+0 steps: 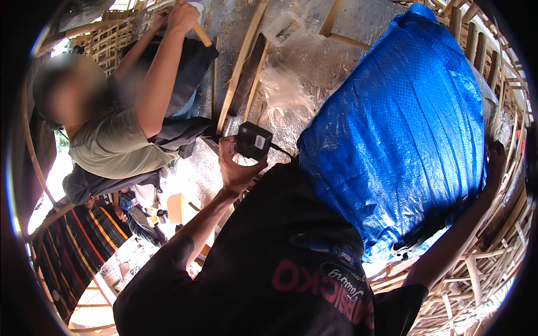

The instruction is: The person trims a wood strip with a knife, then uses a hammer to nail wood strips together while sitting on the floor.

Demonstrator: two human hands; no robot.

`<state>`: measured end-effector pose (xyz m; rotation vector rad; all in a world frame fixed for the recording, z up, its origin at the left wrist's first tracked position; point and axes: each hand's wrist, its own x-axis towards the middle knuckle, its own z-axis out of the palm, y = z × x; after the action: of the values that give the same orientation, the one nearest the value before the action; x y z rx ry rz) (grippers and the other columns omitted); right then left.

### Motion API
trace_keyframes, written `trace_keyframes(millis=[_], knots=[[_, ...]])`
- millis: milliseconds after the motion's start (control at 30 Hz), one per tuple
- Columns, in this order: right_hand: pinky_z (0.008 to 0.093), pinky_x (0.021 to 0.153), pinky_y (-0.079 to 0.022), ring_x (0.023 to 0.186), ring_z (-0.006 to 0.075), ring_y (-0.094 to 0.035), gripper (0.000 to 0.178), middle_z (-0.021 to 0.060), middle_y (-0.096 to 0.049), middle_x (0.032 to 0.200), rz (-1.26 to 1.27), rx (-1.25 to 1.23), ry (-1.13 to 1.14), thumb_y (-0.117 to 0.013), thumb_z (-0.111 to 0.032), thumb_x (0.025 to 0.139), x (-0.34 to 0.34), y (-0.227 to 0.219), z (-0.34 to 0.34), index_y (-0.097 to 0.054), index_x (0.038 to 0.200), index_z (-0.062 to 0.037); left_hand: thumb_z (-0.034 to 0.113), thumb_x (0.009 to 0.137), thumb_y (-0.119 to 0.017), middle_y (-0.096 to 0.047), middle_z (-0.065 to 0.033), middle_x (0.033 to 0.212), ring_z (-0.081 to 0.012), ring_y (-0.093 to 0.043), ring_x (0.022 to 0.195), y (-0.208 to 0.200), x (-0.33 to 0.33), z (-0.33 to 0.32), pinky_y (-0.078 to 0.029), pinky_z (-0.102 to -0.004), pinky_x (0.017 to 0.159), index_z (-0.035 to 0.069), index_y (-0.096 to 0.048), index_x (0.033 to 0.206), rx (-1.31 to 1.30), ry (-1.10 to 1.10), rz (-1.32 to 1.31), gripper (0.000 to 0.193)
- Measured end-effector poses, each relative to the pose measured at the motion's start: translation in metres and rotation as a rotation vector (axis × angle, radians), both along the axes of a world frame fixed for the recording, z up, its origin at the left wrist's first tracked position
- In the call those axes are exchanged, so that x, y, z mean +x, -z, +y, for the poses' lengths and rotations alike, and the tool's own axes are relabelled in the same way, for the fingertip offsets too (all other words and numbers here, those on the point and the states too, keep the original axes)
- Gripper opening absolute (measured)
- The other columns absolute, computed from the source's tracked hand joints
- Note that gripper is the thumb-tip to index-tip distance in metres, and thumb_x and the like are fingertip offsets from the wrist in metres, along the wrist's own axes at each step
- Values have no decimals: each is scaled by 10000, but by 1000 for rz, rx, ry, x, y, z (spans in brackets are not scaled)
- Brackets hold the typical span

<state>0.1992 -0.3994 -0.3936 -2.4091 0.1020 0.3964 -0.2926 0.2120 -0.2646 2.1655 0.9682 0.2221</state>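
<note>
Black box (250,140), hard-edged, blocky, bearing pale label (260,141), sitting near centre in left hand (240,169), fingers and thumb gripping it. Cord (282,151) leaving it rightward, pointing toward tarp (398,134); long axis not telling clearly. Tarp spreading right, blue, woven, glossy, creased. Right hand (495,159) showing at tarp's right edge; cannot tell its grip. Far left, co-worker (117,140) holding wooden handle (202,35).

Silvery sheeting (232,33): shiny underfoot
Wooden strips (245,61): laid across it
Clear plastic (286,92): crumpled beside them
Clear tub (284,28): farther off
Blue tarp (403,123): overlapping its right side
</note>
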Motion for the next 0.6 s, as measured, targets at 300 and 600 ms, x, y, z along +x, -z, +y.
trace_keyframes(millis=[300,600], knots=[[282,757,-417,857,109,-533,247,9,-633,955,-27,60,-12,-586,-194,918,-9,-9,36,-660,1089,-33,189,656,-895,-601,-161,1144,-251,-625,1045,78,22,17,-515,-378,861,17,-436,1242,180,157,180,764],[320,790,-457,864,149,-553,275,57,-629,912,-53,12,-174,-517,-87,765,-21,-33,22,-634,1000,-6,155,887,-670,-599,-124,1105,-274,-602,984,14,114,35,-485,-404,876,13,-559,1057,57,266,-243,248]])
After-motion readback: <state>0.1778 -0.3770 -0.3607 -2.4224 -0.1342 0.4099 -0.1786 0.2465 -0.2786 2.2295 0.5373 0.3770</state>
